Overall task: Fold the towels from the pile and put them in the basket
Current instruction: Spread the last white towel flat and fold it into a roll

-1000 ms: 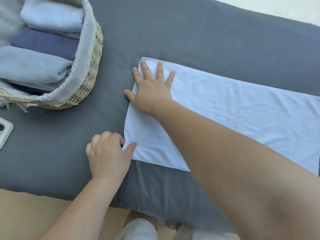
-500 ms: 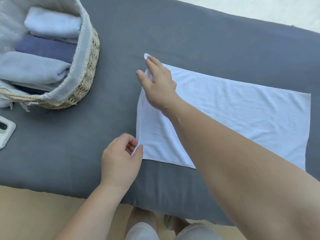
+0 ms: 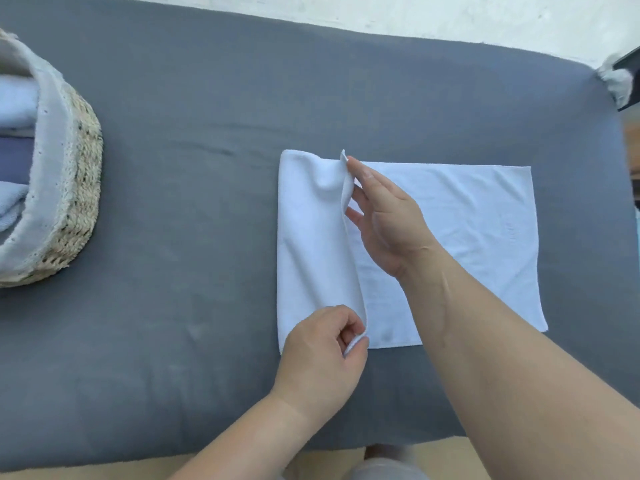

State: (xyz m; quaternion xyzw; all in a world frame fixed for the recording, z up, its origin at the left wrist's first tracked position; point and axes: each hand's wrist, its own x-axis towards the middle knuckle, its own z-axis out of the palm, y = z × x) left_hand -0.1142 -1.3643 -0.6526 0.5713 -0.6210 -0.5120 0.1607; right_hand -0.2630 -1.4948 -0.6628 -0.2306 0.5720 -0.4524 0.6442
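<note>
Left of the left hand (image 3: pixel 322 355), a wide stretch of bare grey sheet (image 3: pixel 190 237) lies open as far as the wicker basket (image 3: pixel 69 188), whose lined wall rises as the one barrier there. Between both hands the lifted flap of the white towel (image 3: pixel 478 230) stands as a low ridge. Beyond the right hand (image 3: pixel 384 220) the sheet runs flat to its far edge.

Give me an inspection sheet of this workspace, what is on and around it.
Surface: grey cloth-covered top, lightly creased.
Job's things: white towel lying flat, its left end lifted and turned rightward; woven basket at left edge, holding folded towels.
Clutter: dark object with pale cloth at far right corner, unclear.
Hands: left hand pinches the lifted edge's near corner; right hand pinches its far corner.
Cables: nothing seen.
Surroundings: pale floor beyond; tan floor near.
</note>
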